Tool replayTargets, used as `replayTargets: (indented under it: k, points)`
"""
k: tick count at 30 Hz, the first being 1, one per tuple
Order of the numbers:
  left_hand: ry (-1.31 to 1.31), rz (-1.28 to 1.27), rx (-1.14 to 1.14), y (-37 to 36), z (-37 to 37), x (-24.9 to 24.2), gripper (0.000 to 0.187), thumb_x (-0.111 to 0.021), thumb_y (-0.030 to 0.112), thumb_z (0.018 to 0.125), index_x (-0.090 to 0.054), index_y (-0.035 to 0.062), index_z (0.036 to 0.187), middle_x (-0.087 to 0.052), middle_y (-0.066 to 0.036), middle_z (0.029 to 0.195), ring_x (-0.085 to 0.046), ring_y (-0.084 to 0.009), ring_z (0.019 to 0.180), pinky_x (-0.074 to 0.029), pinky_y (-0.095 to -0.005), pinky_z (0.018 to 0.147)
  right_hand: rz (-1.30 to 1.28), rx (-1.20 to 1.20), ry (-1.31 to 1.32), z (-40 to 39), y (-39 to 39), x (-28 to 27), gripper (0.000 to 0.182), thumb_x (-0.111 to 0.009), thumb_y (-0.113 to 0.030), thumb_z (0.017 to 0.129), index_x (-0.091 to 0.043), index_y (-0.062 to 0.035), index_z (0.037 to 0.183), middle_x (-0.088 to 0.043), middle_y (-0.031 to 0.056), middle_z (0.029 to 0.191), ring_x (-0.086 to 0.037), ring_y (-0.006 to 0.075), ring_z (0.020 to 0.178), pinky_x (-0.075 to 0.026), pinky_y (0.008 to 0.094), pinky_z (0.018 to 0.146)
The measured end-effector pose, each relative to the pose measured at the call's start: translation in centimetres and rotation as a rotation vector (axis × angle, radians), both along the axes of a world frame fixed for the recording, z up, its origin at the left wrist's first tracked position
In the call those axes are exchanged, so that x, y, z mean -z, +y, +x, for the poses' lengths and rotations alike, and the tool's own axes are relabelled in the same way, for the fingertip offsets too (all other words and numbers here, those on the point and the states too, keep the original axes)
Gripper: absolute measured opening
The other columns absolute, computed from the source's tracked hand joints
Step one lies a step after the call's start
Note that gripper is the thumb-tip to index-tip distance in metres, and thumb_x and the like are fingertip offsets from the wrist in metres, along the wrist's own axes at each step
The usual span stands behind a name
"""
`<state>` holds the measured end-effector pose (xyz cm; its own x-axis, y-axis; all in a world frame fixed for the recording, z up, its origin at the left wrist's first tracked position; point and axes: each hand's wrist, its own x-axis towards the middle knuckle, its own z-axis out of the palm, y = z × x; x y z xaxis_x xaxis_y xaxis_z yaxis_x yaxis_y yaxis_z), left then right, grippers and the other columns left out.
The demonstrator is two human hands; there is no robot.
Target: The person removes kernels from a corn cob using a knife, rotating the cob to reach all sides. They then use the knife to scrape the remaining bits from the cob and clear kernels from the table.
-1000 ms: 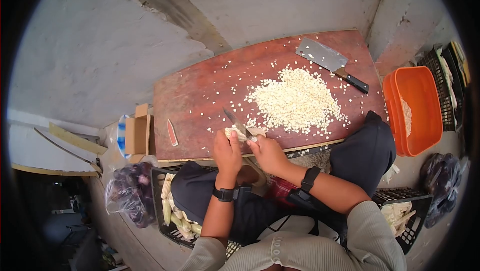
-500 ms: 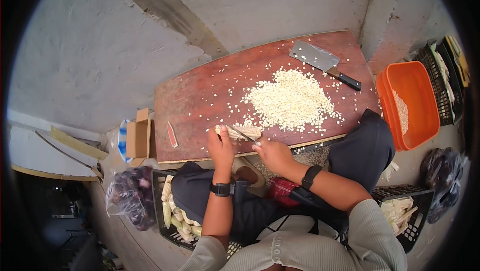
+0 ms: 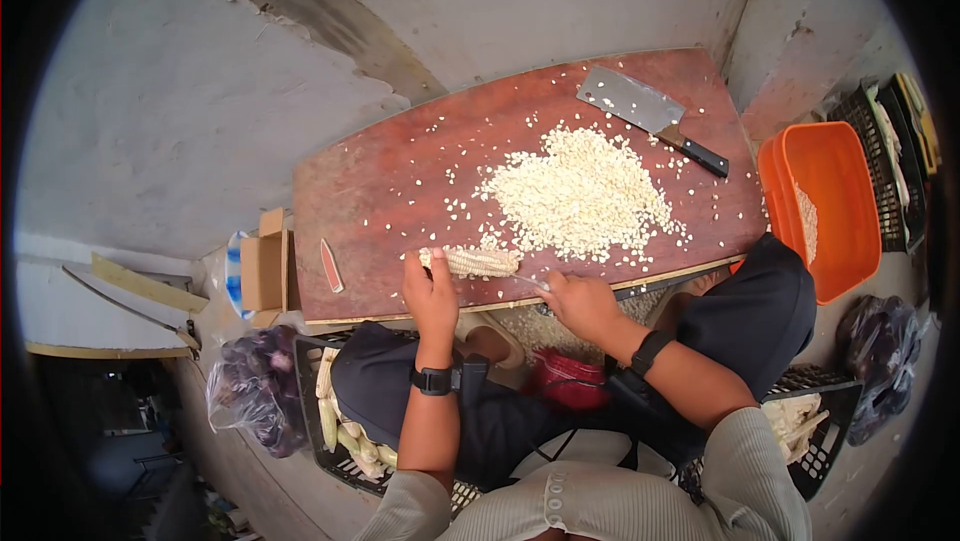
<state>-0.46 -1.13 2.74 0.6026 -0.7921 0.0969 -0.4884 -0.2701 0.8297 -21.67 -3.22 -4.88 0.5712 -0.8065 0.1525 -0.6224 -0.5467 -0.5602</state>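
My left hand (image 3: 430,293) is closed round the left end of a pale corn cob (image 3: 482,262), which lies sideways over the near edge of the red-brown table (image 3: 380,196). In my right hand (image 3: 582,305) is a thin, narrow metal tool (image 3: 527,279), its tip close to the cob's right end; most of its handle is hidden by my fingers. Just beyond the cob spreads a heap of loose corn kernels (image 3: 580,191), with single kernels scattered around it.
A cleaver (image 3: 635,101) lies at the table's back right, and a small red pointed object (image 3: 331,266) at its left. An orange bin (image 3: 850,211) holding kernels stands right. Below are a crate of cobs (image 3: 325,446), another crate (image 3: 835,431), plastic bags (image 3: 255,381) and a cardboard box (image 3: 265,266).
The tool has come off the cob's side, where it lay across it, to near its right end. My right hand has shifted slightly right, and the whole view has tilted a little.
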Motion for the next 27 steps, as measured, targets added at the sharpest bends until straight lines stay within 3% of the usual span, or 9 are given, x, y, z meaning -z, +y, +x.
replayTargets:
  k: [5,14,17,20,23,27]
  points:
    - [-0.127,0.012,-0.016,-0.4,0.7,1.2,0.027,-0.054,0.024,0.094,-0.051,-0.0026,0.09,-0.051,-0.016,0.069,-0.051,-0.0277,0.06,-0.039,-0.0389,0.057,0.018,-0.035,-0.056,0.4,-0.7,-0.2,0.028,-0.059,-0.03,0.09,-0.052,-0.004,0.083,-0.061,0.0137,0.063,-0.062,0.0321,0.058,-0.049,0.0417,0.051]
    - [-0.206,0.013,0.03,-0.6,-0.1,0.4,0.027,-0.054,0.024,0.093,-0.05,-0.0022,0.087,-0.05,-0.019,0.069,-0.048,-0.0335,0.06,-0.038,-0.0413,0.057,0.125,0.001,-0.08,2.1,-0.8,-0.7,0.029,-0.058,-0.03,0.091,-0.051,-0.0029,0.083,-0.059,0.0152,0.06,-0.061,0.0335,0.054,-0.048,0.0437,0.049]
    - [-0.431,-0.115,0.063,-0.6,0.2,1.7,0.027,-0.052,0.022,0.095,-0.047,0.0,0.082,-0.048,-0.008,0.055,-0.048,-0.0155,0.049,-0.036,-0.0323,0.047,0.316,0.063,-0.101,3.1,-0.8,-1.6,0.035,-0.051,-0.034,0.094,-0.052,-0.0009,0.083,-0.06,0.0192,0.064,-0.061,0.0383,0.059,-0.048,0.0484,0.054]
    - [-0.387,-0.088,0.047,-0.5,-0.5,1.0,0.026,-0.053,0.021,0.095,-0.048,-0.0001,0.081,-0.05,-0.01,0.058,-0.048,-0.0169,0.05,-0.036,-0.0339,0.048,0.353,0.091,-0.214,4.1,-0.5,-1.9,0.035,-0.051,-0.033,0.094,-0.052,0.0,0.084,-0.059,0.0217,0.063,-0.061,0.0411,0.062,-0.047,0.0505,0.056]
    - [-0.264,0.011,0.036,-0.4,-1.4,-0.4,0.027,-0.055,0.024,0.092,-0.049,-0.0014,0.085,-0.052,-0.019,0.07,-0.051,-0.0365,0.063,-0.039,-0.0439,0.057,0.416,0.128,-0.276,4.6,-0.1,-1.9,0.035,-0.051,-0.032,0.095,-0.052,0.0006,0.081,-0.059,0.023,0.065,-0.06,0.0421,0.065,-0.047,0.0511,0.059]
    - [-0.457,-0.058,0.075,-0.1,-3.1,-0.6,0.029,-0.056,0.025,0.091,-0.048,-0.0008,0.082,-0.052,-0.019,0.069,-0.052,-0.0368,0.062,-0.04,-0.0438,0.056,0.543,0.149,-0.362,5.8,-0.5,-3.3,0.037,-0.051,-0.031,0.094,-0.053,0.0023,0.078,-0.059,0.0233,0.065,-0.059,0.0429,0.065,-0.046,0.0495,0.059]
